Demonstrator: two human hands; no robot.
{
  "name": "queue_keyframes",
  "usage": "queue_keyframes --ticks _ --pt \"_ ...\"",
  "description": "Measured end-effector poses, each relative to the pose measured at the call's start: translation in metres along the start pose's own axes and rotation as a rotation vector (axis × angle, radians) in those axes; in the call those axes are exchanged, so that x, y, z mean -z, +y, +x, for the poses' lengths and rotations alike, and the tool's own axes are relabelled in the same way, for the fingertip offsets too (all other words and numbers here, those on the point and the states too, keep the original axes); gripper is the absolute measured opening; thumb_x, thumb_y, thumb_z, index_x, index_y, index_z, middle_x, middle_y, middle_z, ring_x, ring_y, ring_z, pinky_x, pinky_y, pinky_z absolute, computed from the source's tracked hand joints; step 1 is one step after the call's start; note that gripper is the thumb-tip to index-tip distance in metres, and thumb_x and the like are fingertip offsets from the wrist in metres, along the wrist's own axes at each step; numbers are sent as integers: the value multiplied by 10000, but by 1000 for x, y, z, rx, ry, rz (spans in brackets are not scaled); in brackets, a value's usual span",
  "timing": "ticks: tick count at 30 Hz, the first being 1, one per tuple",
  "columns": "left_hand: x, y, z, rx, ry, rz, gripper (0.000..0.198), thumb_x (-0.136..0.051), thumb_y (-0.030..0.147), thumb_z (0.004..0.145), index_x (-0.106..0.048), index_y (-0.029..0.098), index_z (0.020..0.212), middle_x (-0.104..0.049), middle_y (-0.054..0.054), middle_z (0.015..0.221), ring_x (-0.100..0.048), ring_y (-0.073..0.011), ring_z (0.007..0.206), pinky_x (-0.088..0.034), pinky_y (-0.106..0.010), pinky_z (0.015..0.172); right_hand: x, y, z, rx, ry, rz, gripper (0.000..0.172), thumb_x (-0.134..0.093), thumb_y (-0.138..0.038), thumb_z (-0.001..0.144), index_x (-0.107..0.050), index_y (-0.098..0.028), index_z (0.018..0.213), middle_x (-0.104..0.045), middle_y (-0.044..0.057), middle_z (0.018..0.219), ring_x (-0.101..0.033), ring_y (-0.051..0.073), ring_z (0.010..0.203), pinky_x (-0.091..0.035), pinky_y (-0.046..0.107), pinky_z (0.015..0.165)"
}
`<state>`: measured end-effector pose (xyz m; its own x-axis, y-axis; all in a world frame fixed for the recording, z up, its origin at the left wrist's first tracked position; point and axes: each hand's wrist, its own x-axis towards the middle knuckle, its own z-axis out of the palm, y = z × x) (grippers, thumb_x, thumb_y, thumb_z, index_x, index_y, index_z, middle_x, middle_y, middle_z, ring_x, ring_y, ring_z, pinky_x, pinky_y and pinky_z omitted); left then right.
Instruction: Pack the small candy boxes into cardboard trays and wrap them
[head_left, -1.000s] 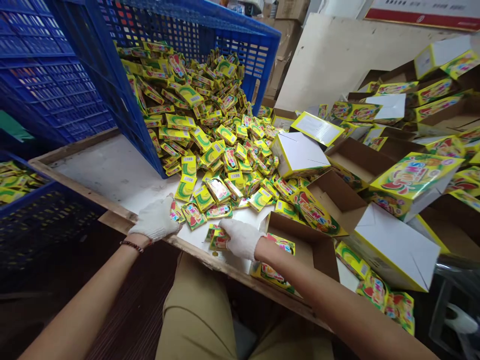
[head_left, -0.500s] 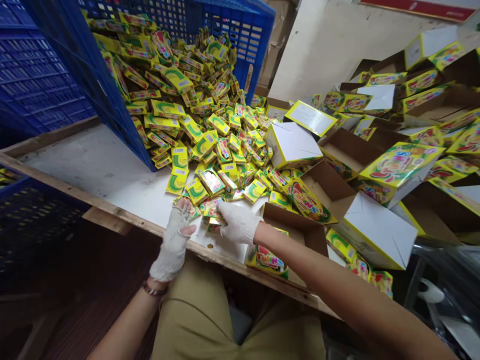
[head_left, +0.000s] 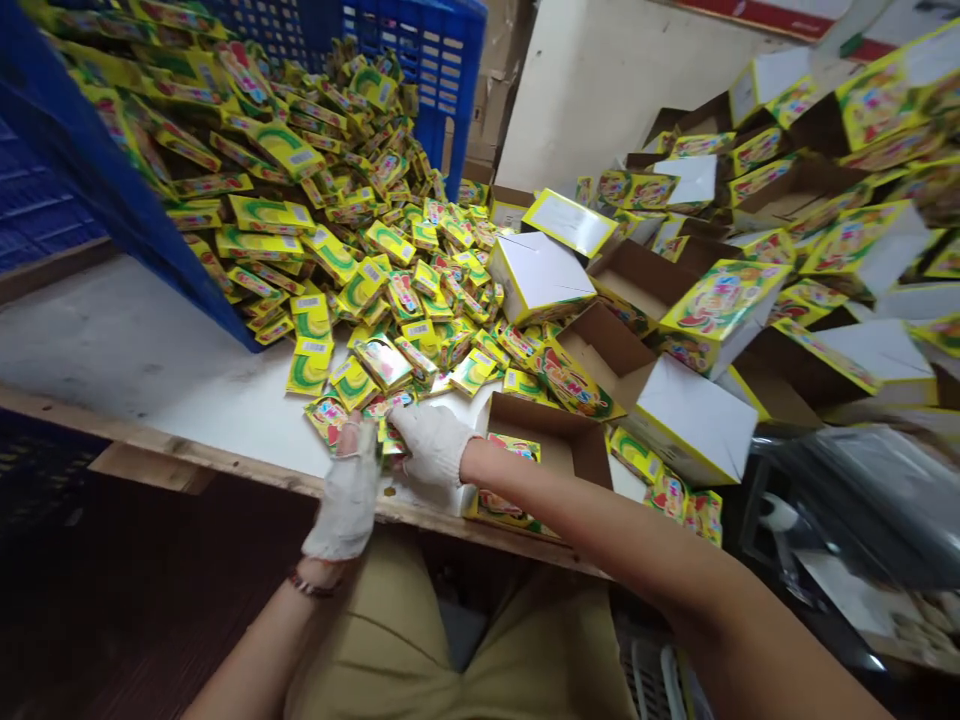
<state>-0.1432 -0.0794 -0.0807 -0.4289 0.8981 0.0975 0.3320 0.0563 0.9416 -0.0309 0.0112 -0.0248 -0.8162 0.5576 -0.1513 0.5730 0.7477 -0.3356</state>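
Left hand (head_left: 349, 495) and right hand (head_left: 433, 445) squeezed a stack of probably light, slippery sachets (head_left: 390, 436) by its ends.

The blue crate (head_left: 454, 80) runs off the top and left edges, so its full shape is unseen. The right hand (head_left: 431, 445) covers most of the packets (head_left: 388, 437) between it and the left hand (head_left: 349, 495), hiding their number and how the fingers sit on them. The boxes (head_left: 885, 130) at far right are blurred, and the right forearm (head_left: 600, 520) hides part of the open box (head_left: 555, 425).
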Motion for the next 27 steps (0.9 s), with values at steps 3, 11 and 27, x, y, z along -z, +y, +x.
queue_keyframes --ticks 3,11,27 --pt "-1 20 -2 42 168 -308 625 -266 583 973 -408 238 1474 -524 -128 1461 -519 -261 1338 -457 -445 1121 43 20 -26 -43 156 394 520 -685 -347 817 -508 -183 1278 -655 60 1149 -615 212 1011 -492 352 895" --pt "-47 93 2 -28 -384 -350 695 -631 603 788 -515 171 1320 -621 -129 1277 -591 -280 1175 -475 -448 1047 86 75 -107 -71 79 845 566 -774 -437 692 -633 -147 1157 -649 51 1103 -600 254 1084 -478 400 979" --pt "-98 105 -5 -415 -354 362 326 -453 406 913 -654 171 1014 -646 -132 1116 -594 -274 1083 -488 -422 959 37 92 -174 -585 734 1232 614 -780 -558 647 -525 -214 1087 -664 33 965 -627 202 875 -501 333 800"
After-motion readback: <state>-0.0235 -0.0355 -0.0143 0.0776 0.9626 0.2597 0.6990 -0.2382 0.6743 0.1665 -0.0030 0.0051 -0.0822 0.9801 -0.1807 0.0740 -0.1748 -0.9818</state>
